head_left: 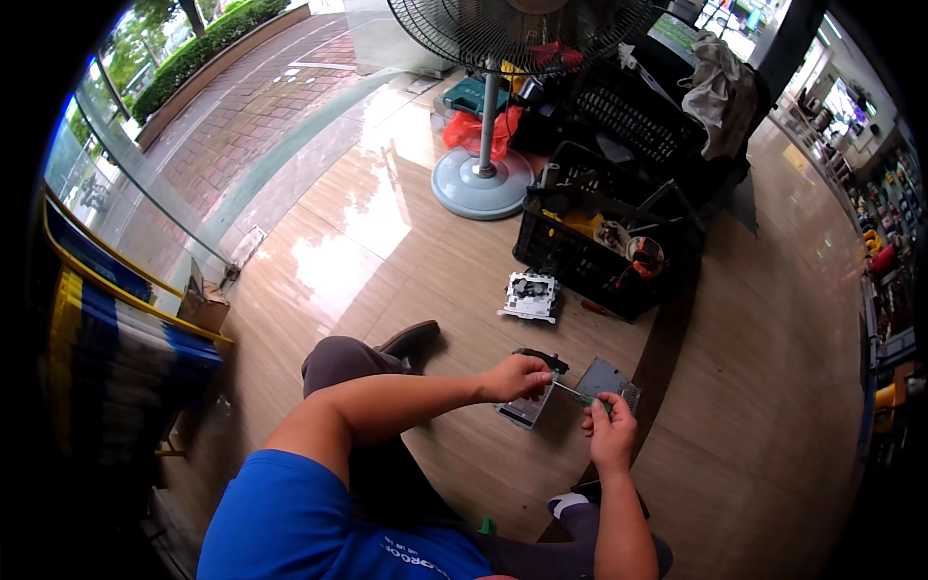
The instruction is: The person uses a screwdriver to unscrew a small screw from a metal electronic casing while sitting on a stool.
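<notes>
Lower centre of frame: left hand [517,378] pinched near screwdriver [573,391] tip; whether gripping, I cannot tell. Metal casing [525,410] below it, on floor [773,387]. Screwdriver slants down-right; right hand [611,425] clasps its handle. Upper right of centre: black crate [616,293] holding yellow items [580,223].

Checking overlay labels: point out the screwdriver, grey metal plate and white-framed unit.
Screwdriver [568,390]: head view, on its shaft.
Grey metal plate [603,378]: head view, on its flat face.
White-framed unit [530,296]: head view, middle of its upper side.
</notes>
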